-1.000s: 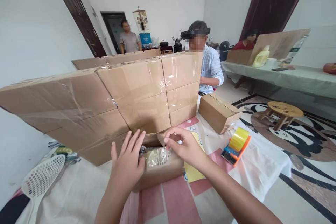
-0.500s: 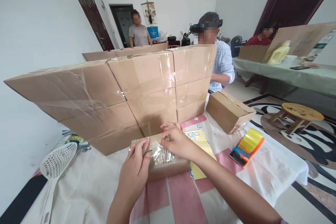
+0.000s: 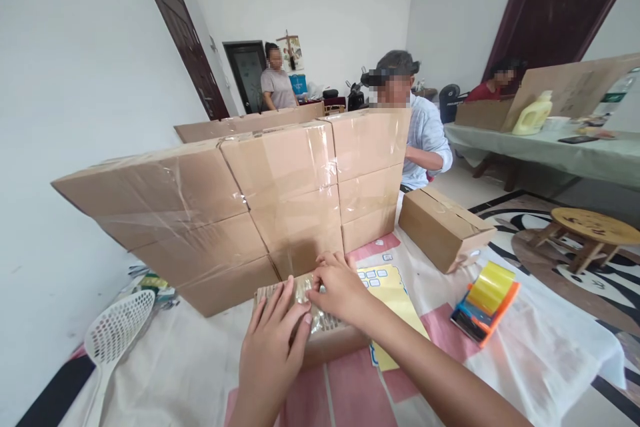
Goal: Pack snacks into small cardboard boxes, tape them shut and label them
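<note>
Box flap [image 3: 303, 286] now down, tablecloth [image 3: 185, 363] beneath

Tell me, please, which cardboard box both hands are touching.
The front box, before the taped stack: the left hand and right hand rest on its top, while neither touches the separate box at right.

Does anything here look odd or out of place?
Perhaps the white, perforated plastic skimmer at left: a kitchen tool seems odd beside stacked brown cardboard boxes. Also, the shiny clear tape on the small brown cardboard box under the left hand and right hand looks wrinkled.
</note>
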A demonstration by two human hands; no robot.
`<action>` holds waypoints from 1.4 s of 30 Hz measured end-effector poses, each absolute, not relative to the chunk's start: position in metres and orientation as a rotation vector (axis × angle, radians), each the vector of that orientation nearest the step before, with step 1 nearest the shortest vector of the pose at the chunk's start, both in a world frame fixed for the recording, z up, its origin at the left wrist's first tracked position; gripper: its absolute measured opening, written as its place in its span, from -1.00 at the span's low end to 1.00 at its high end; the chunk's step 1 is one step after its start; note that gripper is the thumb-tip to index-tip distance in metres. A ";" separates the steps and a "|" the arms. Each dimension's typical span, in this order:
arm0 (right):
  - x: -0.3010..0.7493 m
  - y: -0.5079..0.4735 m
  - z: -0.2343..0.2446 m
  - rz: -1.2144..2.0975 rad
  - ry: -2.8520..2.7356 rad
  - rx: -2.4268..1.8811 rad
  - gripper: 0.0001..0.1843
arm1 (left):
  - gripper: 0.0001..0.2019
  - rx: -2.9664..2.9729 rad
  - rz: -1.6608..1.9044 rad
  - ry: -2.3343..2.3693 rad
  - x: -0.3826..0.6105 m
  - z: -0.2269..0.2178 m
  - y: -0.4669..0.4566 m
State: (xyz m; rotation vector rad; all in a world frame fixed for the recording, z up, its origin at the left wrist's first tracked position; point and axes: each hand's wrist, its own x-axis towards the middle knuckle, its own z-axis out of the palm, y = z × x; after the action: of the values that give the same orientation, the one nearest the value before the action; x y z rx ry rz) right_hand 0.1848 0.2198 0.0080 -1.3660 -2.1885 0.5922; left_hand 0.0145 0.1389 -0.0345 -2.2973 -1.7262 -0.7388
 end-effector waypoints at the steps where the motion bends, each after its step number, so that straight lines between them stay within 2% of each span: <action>1: 0.185 0.220 0.009 0.554 -2.174 -1.400 -0.82 | -0.73 -2.282 -0.744 -1.704 0.014 -0.035 0.139; 3: 0.184 0.219 0.010 0.472 -2.127 -1.485 -0.45 | -0.73 -2.259 -0.768 -1.670 0.014 -0.034 0.140; 4: 0.183 0.220 0.011 0.445 -2.105 -1.531 -0.33 | -0.73 -2.256 -0.783 -1.656 0.014 -0.033 0.140; 5: 0.184 0.220 0.011 0.440 -2.088 -1.575 -0.30 | -0.73 -2.262 -0.797 -1.641 0.014 -0.032 0.141; 9: 0.200 0.225 0.005 0.650 -2.019 -1.534 -0.66 | -0.75 -2.287 -0.795 -1.591 0.014 -0.031 0.142; 11: 0.221 0.225 -0.004 0.880 -1.997 -1.292 -0.61 | -0.75 -2.245 -0.776 -1.573 0.012 -0.033 0.142; 13: 0.247 0.221 -0.017 1.108 -1.997 -1.019 -0.31 | -0.75 -2.211 -0.763 -1.516 0.008 -0.036 0.141; 16: 0.283 0.205 -0.035 1.331 -2.022 -0.847 0.28 | -0.74 -2.262 -0.766 -1.327 -0.003 -0.042 0.141; 18: 0.296 0.192 -0.045 1.343 -2.077 -0.867 0.49 | -0.70 -2.316 -0.776 -1.219 -0.010 -0.044 0.144; 20: 0.299 0.181 -0.053 1.240 -2.135 -0.900 0.57 | -0.66 -2.366 -0.766 -1.148 -0.015 -0.044 0.148; 22: 0.296 0.174 -0.060 1.103 -2.127 -0.885 0.57 | -0.60 -2.408 -0.727 -1.121 -0.019 -0.044 0.152; 25: 0.286 0.167 -0.072 0.978 -2.025 -0.789 0.42 | -0.55 -2.431 -0.626 -1.215 -0.021 -0.046 0.157; 28: 0.279 0.162 -0.080 0.952 -1.937 -0.744 0.26 | -0.51 -2.448 -0.508 -1.293 -0.019 -0.047 0.159; 33: 0.285 0.142 -0.080 0.904 -1.819 -0.743 0.16 | -0.44 -2.391 -0.489 -1.287 -0.021 -0.021 0.157; 35: 0.301 0.126 -0.074 0.835 -1.795 -0.770 0.11 | -0.48 -2.257 -0.652 -1.451 -0.023 -0.001 0.158; 38: 0.345 0.093 -0.061 0.646 -1.642 -0.919 0.02 | -0.45 -1.887 -1.145 -1.818 -0.008 0.018 0.163; 40: 0.384 0.067 -0.053 0.451 -1.451 -1.061 -0.05 | -0.47 -1.708 -1.452 -2.055 0.030 0.014 0.167; 42: 0.423 0.043 -0.044 0.222 -1.232 -1.214 -0.06 | -0.57 -1.973 -1.596 -2.186 0.093 -0.005 0.169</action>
State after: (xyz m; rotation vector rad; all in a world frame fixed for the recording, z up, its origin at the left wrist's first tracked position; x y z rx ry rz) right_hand 0.4228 0.0427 -0.0444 -1.2137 -1.2321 0.2225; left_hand 0.0926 0.1695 -0.0046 -1.9731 -2.1862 -1.5957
